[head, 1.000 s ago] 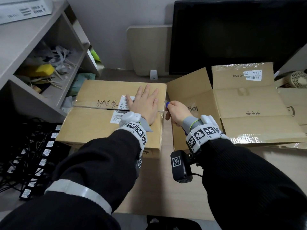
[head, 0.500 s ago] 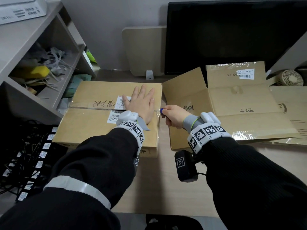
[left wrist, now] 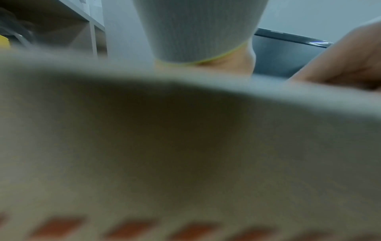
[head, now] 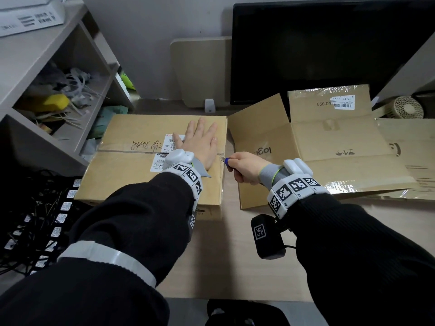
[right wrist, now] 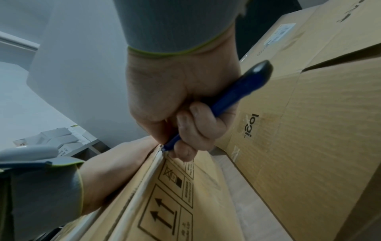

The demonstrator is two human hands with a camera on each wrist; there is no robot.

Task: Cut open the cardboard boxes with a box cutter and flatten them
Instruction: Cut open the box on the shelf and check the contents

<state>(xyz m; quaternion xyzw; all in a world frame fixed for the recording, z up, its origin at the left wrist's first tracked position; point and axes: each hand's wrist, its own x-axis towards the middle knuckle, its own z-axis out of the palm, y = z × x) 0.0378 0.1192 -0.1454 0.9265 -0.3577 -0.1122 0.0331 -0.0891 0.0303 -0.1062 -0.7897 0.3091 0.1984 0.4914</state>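
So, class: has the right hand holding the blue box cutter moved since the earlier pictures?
Barely: the right hand grips the blue box cutter at the sealed cardboard box's right edge, as before.

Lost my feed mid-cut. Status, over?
Left hand flat on sealed box, pinning it. Right hand grips blue cutter, tip at the taped seam's right edge. Flattened box alongside; nothing blocking.

I read "logi" on the flattened box (head: 329,147), with "650-04" by its barcode label (head: 342,102). The sealed box (head: 131,170) shows "44-LP" on its label (head: 173,144) and up-arrow signs on its side.
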